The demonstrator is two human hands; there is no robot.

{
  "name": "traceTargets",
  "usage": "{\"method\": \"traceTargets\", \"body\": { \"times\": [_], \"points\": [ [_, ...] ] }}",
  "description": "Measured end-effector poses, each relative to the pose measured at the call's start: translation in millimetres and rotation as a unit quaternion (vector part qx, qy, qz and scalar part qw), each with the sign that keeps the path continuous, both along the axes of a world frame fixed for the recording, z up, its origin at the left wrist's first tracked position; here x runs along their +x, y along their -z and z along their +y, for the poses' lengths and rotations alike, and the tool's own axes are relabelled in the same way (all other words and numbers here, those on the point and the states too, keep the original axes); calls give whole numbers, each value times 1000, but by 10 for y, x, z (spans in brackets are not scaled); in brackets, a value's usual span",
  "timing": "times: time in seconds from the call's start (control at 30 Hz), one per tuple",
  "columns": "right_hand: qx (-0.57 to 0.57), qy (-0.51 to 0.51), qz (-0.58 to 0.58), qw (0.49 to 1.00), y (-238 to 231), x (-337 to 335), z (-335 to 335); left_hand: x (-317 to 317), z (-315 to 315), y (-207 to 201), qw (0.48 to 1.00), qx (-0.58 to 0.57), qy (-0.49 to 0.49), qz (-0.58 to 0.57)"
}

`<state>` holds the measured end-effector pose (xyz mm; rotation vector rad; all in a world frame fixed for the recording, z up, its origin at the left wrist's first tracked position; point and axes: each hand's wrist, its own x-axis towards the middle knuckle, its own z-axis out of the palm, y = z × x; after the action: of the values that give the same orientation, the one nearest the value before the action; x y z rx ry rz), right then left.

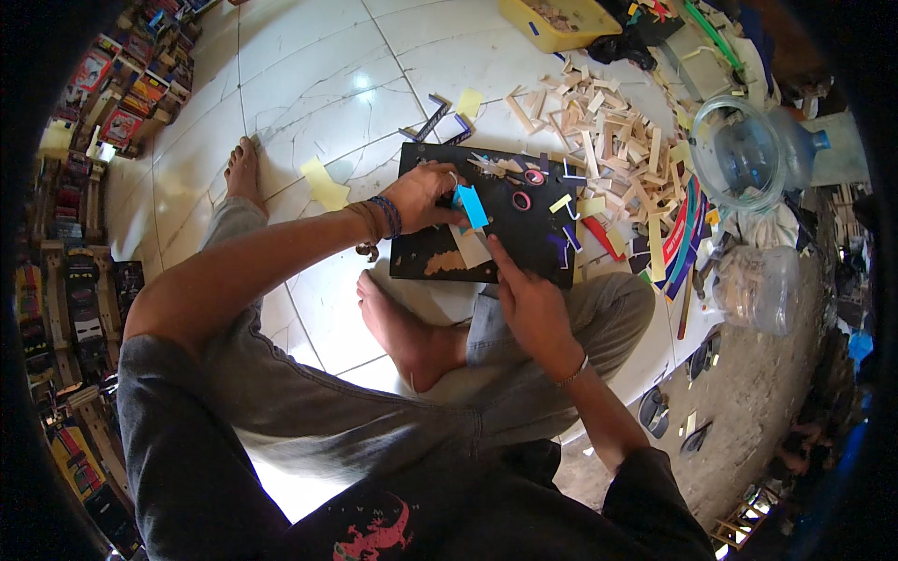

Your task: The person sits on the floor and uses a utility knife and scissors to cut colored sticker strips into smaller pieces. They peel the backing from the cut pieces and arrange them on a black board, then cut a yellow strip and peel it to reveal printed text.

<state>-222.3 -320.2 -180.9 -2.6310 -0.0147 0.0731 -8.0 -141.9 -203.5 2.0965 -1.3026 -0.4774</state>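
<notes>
Left hand [423, 198] pinches blue paper [475, 208] above black board [538, 245]; right hand [533, 310] has index finger extended near it, contact unclear. Paper could crease or skew if left pinch twists; scissors [499, 170] ahead of both hands could get bumped.

My black board [533, 229] lay on the white tiled floor [318, 65] before me, pink-handled scissors [496, 168] on it; around it, right on the tiles, I had heaped wooden pieces [613, 140], yellow scraps [325, 185] and a yellow tub [561, 39].
</notes>
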Motion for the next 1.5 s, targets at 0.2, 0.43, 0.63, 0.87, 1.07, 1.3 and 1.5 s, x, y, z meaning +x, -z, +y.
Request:
{"method": "traceTargets", "body": {
  "times": [0.2,0.43,0.63,0.87,1.07,1.3,1.5],
  "points": [
    [9,19,-12,1000,13,1,25,-7,-14,-38,1000,29,-10,-3],
    [-47,15,24,998,-39,13,73,10,-16,61,1000,6,-13,0],
    [-114,11,63,991,-119,68,178,62,-25,203,999,-30,11,-23],
    [-155,9,42,987,-147,81,234,98,-90,211,1000,-22,-1,-1],
    [-163,18,65,984,-148,81,266,85,-128,189,999,25,-32,24],
    [-161,24,95,982,-166,55,289,87,-115,216,1000,-5,-18,-10],
    [-157,27,112,981,-190,-25,285,103,-115,248,999,18,-18,-21]
  ]
}}
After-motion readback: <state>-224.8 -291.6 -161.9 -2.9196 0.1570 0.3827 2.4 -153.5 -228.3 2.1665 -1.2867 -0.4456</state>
